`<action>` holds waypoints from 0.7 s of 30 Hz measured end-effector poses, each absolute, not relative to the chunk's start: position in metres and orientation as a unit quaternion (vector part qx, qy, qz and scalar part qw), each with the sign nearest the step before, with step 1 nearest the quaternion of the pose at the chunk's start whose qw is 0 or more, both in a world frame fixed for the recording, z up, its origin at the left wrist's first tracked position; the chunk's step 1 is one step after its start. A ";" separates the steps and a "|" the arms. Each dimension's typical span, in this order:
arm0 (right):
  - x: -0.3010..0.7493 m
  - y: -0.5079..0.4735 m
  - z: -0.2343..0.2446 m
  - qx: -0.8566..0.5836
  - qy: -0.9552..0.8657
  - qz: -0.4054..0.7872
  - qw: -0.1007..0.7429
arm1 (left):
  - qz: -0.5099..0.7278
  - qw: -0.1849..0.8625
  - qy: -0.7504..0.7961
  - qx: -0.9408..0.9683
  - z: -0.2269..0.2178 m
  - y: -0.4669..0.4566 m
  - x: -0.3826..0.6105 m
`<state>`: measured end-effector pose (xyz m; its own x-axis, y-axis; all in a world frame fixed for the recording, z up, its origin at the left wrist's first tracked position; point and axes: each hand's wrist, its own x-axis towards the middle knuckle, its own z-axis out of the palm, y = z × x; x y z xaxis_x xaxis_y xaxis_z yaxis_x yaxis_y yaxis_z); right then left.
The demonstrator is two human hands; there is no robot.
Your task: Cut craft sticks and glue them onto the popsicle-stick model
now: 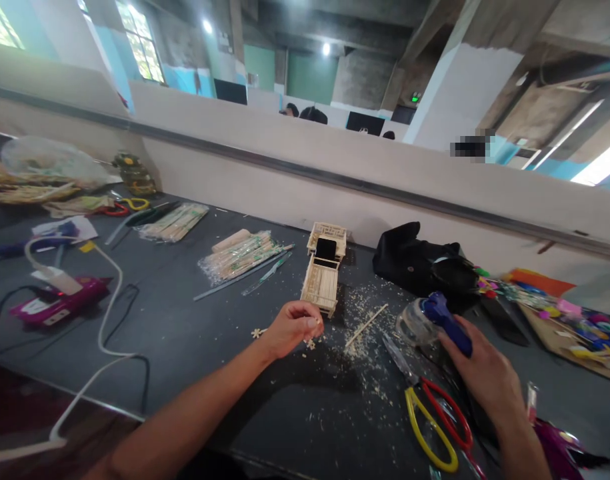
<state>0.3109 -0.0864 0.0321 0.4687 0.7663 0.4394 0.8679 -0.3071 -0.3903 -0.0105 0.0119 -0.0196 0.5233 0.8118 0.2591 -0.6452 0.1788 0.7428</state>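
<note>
My left hand (pixel 292 327) hovers low over the dark table (pixel 185 320), its fingers curled in a pinch just in front of a small model truck (pixel 325 270) built of wooden sticks. What the pinch holds is too small to see. My right hand (pixel 485 373) grips a blue-handled tool (pixel 447 323) beside a clear tape roll (pixel 415 323). A loose wooden stick (pixel 365 325) and sawdust lie between the hands.
Scissors with yellow and red handles (pixel 437 420) lie near the front edge. A black bag (pixel 419 263) sits behind the right hand. Packs of sticks (pixel 239 257), a pink glue gun (pixel 59 300) with white cable and coloured craft pieces (pixel 569 320) are spread about. A partition wall (pixel 305 173) backs the table.
</note>
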 end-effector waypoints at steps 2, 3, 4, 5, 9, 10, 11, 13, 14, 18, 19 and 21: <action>0.299 -0.088 0.044 -0.768 -0.487 -0.057 0.412 | 0.486 0.767 0.099 0.408 -0.019 0.013 -0.010; 0.292 -0.088 0.051 -0.740 -0.474 -0.026 0.476 | 0.489 0.768 0.103 0.400 -0.018 0.013 -0.010; 0.283 -0.087 0.056 -0.703 -0.460 0.027 0.541 | 0.493 0.769 0.108 0.393 -0.018 0.013 -0.009; 0.274 -0.086 0.060 -0.676 -0.458 0.049 0.575 | 0.498 0.768 0.114 0.388 -0.017 0.013 -0.009; 0.235 -0.077 0.056 -0.583 -0.475 0.285 0.594 | 0.515 0.758 0.138 0.376 -0.015 0.014 -0.008; 0.226 -0.074 0.050 -0.578 -0.481 0.345 0.562 | 0.516 0.757 0.143 0.375 -0.014 0.014 -0.007; 0.218 -0.072 0.042 -0.580 -0.482 0.386 0.532 | 0.517 0.756 0.147 0.372 -0.015 0.015 -0.007; 0.203 -0.069 0.025 -0.571 -0.469 0.425 0.523 | 0.520 0.756 0.153 0.367 -0.016 0.016 -0.007; 0.198 -0.069 0.018 -0.560 -0.452 0.441 0.536 | 0.522 0.755 0.157 0.364 -0.017 0.016 -0.007; 0.190 -0.068 0.002 -0.487 -0.436 0.497 0.571 | 0.518 0.758 0.173 0.356 -0.021 0.017 -0.007; 0.191 -0.068 0.002 -0.471 -0.444 0.499 0.576 | 0.515 0.760 0.175 0.356 -0.022 0.017 -0.007; 0.194 -0.068 0.000 -0.449 -0.461 0.497 0.582 | 0.508 0.763 0.182 0.355 -0.023 0.017 -0.008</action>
<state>0.1936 -0.0681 -0.0001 0.0799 0.9927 0.0902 -0.1638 0.1023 -0.9812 -0.0078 0.0171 -0.0233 0.4175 0.9049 0.0832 -0.6462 0.2312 0.7273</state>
